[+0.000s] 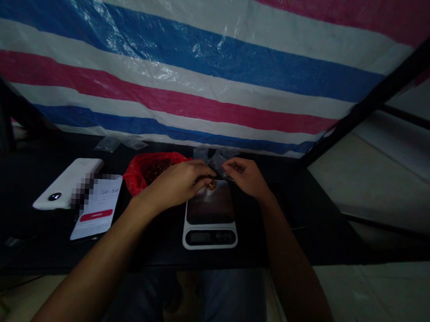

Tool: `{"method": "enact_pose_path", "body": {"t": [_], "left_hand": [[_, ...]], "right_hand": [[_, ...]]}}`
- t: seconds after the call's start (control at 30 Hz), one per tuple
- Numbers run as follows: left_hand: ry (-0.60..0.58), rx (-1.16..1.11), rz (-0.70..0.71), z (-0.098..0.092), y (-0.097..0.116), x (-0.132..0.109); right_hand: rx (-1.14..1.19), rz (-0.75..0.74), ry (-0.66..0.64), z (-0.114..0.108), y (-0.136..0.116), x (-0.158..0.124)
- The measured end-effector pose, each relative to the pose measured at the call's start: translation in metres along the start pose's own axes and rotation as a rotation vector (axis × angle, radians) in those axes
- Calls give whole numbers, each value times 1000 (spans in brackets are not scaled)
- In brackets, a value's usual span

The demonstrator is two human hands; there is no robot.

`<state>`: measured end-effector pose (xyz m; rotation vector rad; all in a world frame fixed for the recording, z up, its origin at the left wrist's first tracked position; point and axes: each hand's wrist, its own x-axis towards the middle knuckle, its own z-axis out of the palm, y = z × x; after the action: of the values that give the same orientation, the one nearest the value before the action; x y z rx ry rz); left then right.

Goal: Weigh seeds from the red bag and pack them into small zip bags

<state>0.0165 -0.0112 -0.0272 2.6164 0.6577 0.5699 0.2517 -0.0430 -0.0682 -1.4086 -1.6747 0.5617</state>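
A white kitchen scale (211, 241) with a dark, shiny weighing plate (210, 211) lies in front of me. Small brown pieces (211, 185) are at the back of the plate. My left hand (185, 178) reaches over the plate's back left corner, fingers curled and the thumb right by these pieces; what it grips is not clear. Behind the right back corner, my right hand (246, 176) has its fingertips pinched together close to a clear plastic bag (218, 160). Whatever is between them is too small to tell. Left of the scale, a red plastic bag (135, 173) stands open, full of brown pieces, partly behind my left hand.
A phone (98, 215) with a lit timer screen and a white device with a round button (68, 182) lie on the left of the black table (152, 254). More clear bags (109, 143) are along the back edge. A striped plastic sheet (190, 83) rises behind.
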Motion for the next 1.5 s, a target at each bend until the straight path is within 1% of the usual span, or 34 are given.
{"method": "enact_pose_path", "body": {"t": [0.03, 0.1, 0.17, 0.23, 0.27, 0.37, 0.47, 0.57, 0.77, 0.9, 1.03, 1.1, 1.17, 1.27, 1.33, 1.37, 1.4, 1.43, 1.5], "left_hand": [[31, -18, 1, -1, -2, 0], [105, -46, -5, -2, -9, 0], [204, -69, -23, 0, -18, 0], [315, -83, -61, 6, -29, -1], [355, -86, -81, 10, -33, -1], [407, -98, -116, 21, -39, -3], [393, -90, -124, 27, -38, -5], [366, -66, -129, 30, -37, -6], [380, -75, -174, 30, -40, -10], [383, -83, -190, 31, -39, -11], [371, -88, -185, 31, -39, -10], [379, -105, -183, 31, -40, -10], [408, -144, -193, 32, -40, -10], [487, -299, -250, 32, -38, -8], [516, -484, -309, 31, -34, -6], [510, -600, -337, 30, -31, -5], [486, -734, -361, 29, -29, -4], [449, -881, -375, 29, -26, -3], [347, -1171, -361, 30, -22, -2]], "right_hand": [[-65, 16, 47, -2, 2, 1], [-277, 50, 119, -7, 6, 0], [-543, 100, 136, -11, 8, -2], [-749, 175, 102, -15, 8, -5], [-805, 213, 74, -17, 8, -7], [-844, 260, -12, -19, 5, -9], [-829, 279, -82, -20, 3, -9], [-819, 323, -138, -22, 4, -10], [-769, 357, -145, -30, 17, -13], [-663, 318, -89, -32, 23, -12], [-542, 291, -56, -32, 23, -9], [-515, 265, 9, -35, 20, -8], [-490, 209, 133, -40, 15, -7], [-377, 118, 365, -45, 6, -5], [-242, 39, 467, -42, -2, -5], [-165, -19, 479, -38, -7, -5], [-90, -89, 457, -33, -11, -5], [-21, -164, 409, -26, -17, -6], [71, -295, 268, -12, -28, -8]]}}
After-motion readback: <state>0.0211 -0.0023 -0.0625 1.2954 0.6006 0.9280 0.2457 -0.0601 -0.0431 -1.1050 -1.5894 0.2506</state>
